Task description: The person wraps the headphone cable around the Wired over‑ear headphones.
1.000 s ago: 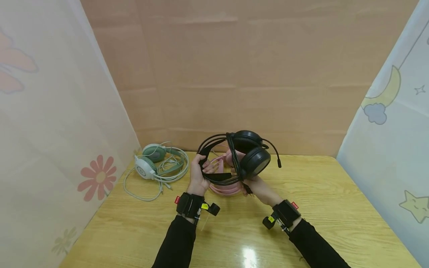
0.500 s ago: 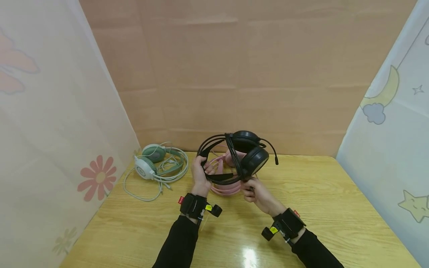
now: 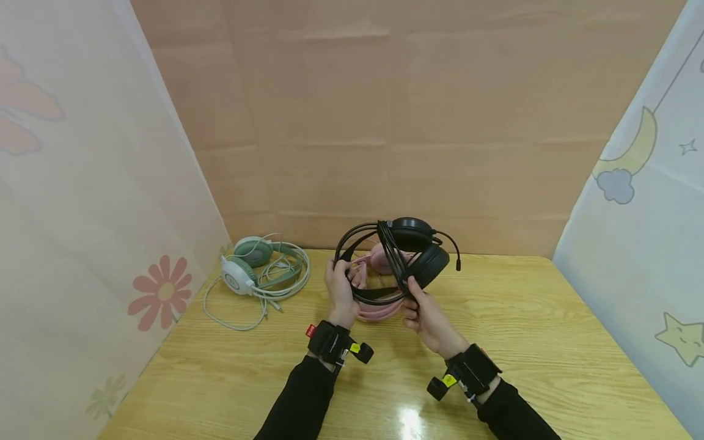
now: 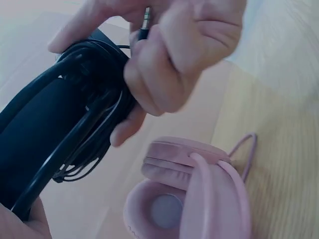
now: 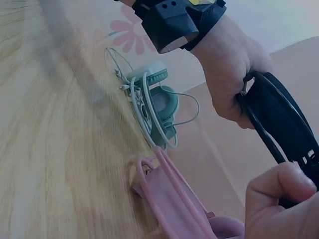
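Note:
A black headset (image 3: 430,266) with a boom microphone is held up over the table, its cable (image 3: 392,253) wound round it in loops. My left hand (image 3: 340,292) grips its headband side. My right hand (image 3: 431,322) holds the cable bundle by the nearer ear cup, the thumb lying over it. In the left wrist view, curled fingers of the right hand (image 4: 174,57) hold the cable end, and a metal jack plug (image 4: 146,19) sticks out between them. Behind and below is a pink headset (image 3: 379,313) resting on the table, partly hidden by the black one.
White and green headphones (image 3: 238,276) with a coiled white cable lie at the back left of the wooden table (image 3: 528,330). A brown paper backdrop (image 3: 440,122) stands behind, with patterned white sheets (image 3: 99,201) on both sides.
Both hands have shifted the black headset slightly right and a little lower. The right hand has moved from beneath the ear cup to its near side, and its thumb now lies over the cable.

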Action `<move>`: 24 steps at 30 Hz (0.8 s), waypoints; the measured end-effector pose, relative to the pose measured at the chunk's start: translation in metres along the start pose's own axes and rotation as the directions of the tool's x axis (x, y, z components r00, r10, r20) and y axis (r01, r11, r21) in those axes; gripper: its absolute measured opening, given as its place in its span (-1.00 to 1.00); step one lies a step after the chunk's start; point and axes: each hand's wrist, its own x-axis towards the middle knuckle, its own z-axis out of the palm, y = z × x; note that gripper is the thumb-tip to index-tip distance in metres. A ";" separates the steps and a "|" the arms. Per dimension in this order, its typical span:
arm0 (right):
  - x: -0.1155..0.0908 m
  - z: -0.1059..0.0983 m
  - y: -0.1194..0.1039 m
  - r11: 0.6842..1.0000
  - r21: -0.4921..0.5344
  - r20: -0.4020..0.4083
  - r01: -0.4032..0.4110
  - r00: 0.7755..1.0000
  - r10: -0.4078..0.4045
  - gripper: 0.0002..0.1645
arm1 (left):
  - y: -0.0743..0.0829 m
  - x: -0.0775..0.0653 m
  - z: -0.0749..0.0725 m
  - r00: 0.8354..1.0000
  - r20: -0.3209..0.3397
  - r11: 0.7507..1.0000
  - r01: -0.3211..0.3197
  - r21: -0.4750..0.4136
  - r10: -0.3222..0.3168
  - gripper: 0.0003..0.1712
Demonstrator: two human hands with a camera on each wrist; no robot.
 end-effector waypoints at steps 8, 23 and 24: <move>-0.003 -0.005 0.002 0.996 0.075 -0.236 0.045 0.971 -0.026 -0.67 | -0.020 -0.001 0.002 0.998 0.060 0.988 0.002 0.157 -0.012 -0.90; -0.006 -0.038 -0.011 0.989 0.102 -0.482 0.105 0.875 -0.043 -0.74 | -0.050 0.006 0.023 0.971 0.143 0.932 0.136 0.335 -0.193 -0.41; -0.006 -0.041 -0.012 0.988 0.113 -0.490 0.105 0.871 -0.036 -0.74 | -0.052 0.008 0.025 0.969 0.147 0.927 0.135 0.351 -0.197 -0.40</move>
